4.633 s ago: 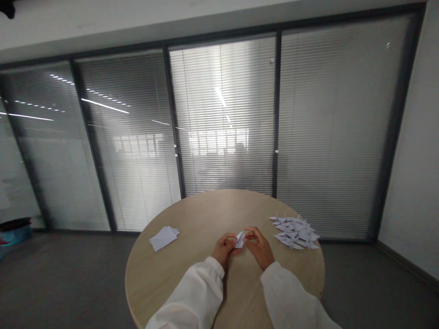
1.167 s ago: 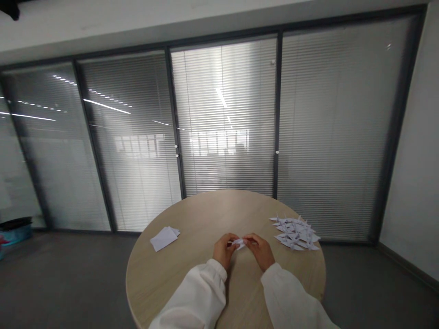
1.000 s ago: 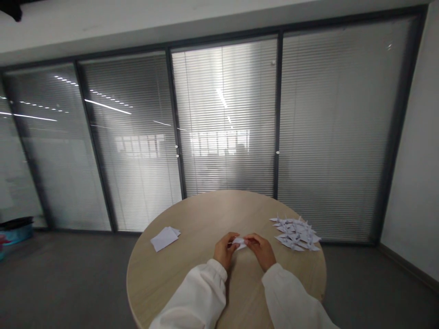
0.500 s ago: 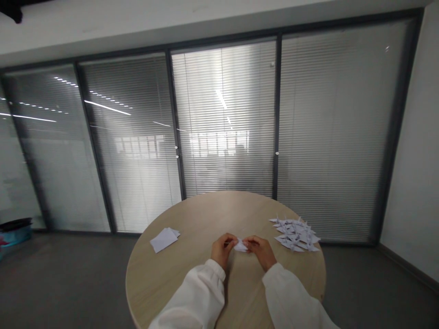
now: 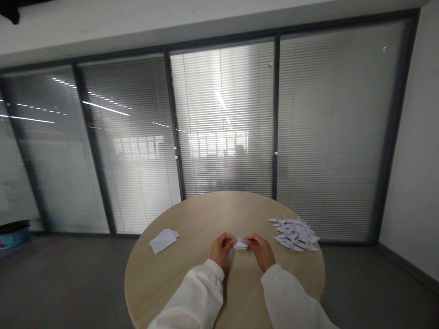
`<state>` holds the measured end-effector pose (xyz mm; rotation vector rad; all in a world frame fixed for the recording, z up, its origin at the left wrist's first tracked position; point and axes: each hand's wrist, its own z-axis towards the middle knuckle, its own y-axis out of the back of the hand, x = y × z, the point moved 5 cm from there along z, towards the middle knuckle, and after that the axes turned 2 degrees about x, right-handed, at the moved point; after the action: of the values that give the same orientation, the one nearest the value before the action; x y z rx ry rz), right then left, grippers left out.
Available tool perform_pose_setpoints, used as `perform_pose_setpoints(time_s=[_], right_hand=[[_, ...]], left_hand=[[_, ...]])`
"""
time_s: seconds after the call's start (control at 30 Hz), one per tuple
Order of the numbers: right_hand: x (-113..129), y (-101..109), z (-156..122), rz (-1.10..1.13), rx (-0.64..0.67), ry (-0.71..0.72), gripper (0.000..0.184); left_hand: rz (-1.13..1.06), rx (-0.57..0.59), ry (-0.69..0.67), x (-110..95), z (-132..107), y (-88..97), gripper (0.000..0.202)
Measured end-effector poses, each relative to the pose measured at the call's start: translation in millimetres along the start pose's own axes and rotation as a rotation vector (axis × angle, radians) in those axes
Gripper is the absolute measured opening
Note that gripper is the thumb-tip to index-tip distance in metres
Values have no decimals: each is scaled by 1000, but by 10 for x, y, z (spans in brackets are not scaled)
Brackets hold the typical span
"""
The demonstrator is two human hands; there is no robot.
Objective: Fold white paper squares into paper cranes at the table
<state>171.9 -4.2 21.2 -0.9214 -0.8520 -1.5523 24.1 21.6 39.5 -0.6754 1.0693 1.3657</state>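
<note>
Folded white paper piece [image 5: 240, 245]: small, narrow and pointed, pinched between both hands at lower centre of the frame, over the middle of a round wood-finish table [image 5: 165, 285].

Left hand [image 5: 221, 250]: fingers curled, their tips closed on the paper's left end.

Right hand [image 5: 261, 251]: also curled, gripping the paper's right end between its fingertips.

Finished so far: a heap of white origami cranes [image 5: 295, 234] lies at the table's right side, overlapping, with wings and tips pointing outward.

Left unfolded: a small stack of white paper sheets [image 5: 163, 241] lies flat at the table's left side, apparently not yet creased into shapes.

Hard to make out: the fingers cover much of the piece in hand, so its folds are unclear. The overlap prevents a count of the cranes, and the stack's sheet count cannot be told.

Cut off: a teal bin [image 5: 13, 237] is clipped by the left edge, beyond the table.
</note>
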Motion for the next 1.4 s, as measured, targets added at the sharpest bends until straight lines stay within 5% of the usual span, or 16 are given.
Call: perform_pose_setpoints(time_s=[0.37, 0.53, 0.97, 1.4], right_hand=[[88, 37, -23, 54, -82, 18, 31], [58, 33, -12, 48, -57, 28, 33], [157, -46, -66, -163, 78, 102, 30], [159, 26, -42, -204, 3, 109, 30]], left_hand=[[-25, 8, -37, 37, 13, 4, 18], [-111, 39, -5, 59, 2, -32, 35], [51, 10, -14, -15, -31, -14, 23], [98, -26, -18, -14, -12, 24, 24]])
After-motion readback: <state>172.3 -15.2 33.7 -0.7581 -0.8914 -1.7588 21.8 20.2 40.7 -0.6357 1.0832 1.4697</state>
